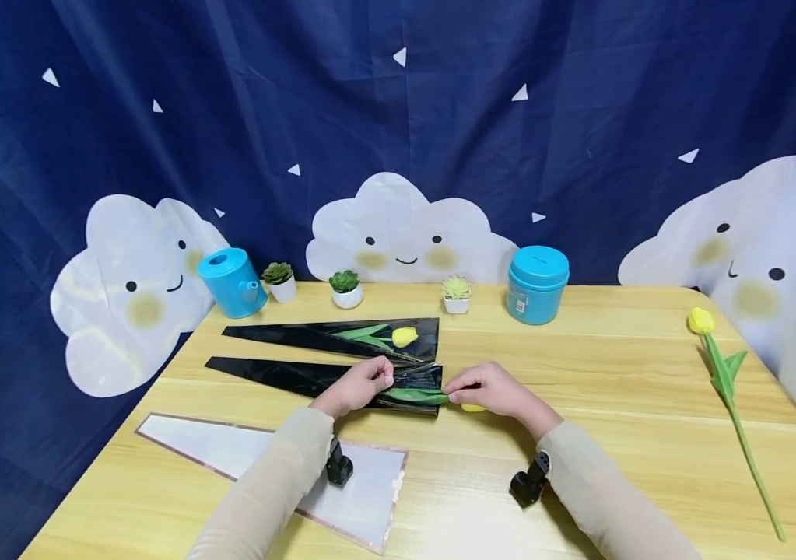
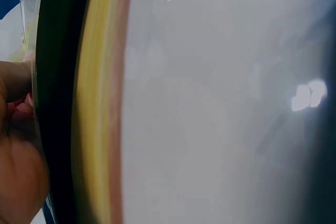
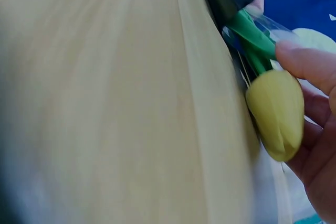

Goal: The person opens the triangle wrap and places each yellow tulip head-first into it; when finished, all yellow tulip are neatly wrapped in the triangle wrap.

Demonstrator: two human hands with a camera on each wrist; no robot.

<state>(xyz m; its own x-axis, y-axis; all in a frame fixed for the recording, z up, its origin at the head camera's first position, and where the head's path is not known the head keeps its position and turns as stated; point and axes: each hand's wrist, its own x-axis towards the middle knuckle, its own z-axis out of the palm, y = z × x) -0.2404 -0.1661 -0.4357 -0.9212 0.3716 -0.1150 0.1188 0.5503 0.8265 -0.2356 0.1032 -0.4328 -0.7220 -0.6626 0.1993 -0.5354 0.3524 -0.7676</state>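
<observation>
Two hands meet mid-table [image 1: 580, 350], forearms angled inward from the near edge, wrists low. Clear sleeve [image 1: 264, 459] lies flat under the left forearm. Near black sleeve [image 1: 285, 375] lies on the wood, wide mouth to the right; left hand [image 1: 359, 386] curls fingers onto that mouth, pinching the film. Far black sleeve [image 1: 313, 334] behind already holds a tulip. Loose tulip [image 1: 723, 373] lies far right. Right hand [image 1: 492, 389] grips a tulip [image 3: 275, 111] at the mouth, stem inside, yellow bud outside under the fingers [image 3: 307, 66].
</observation>
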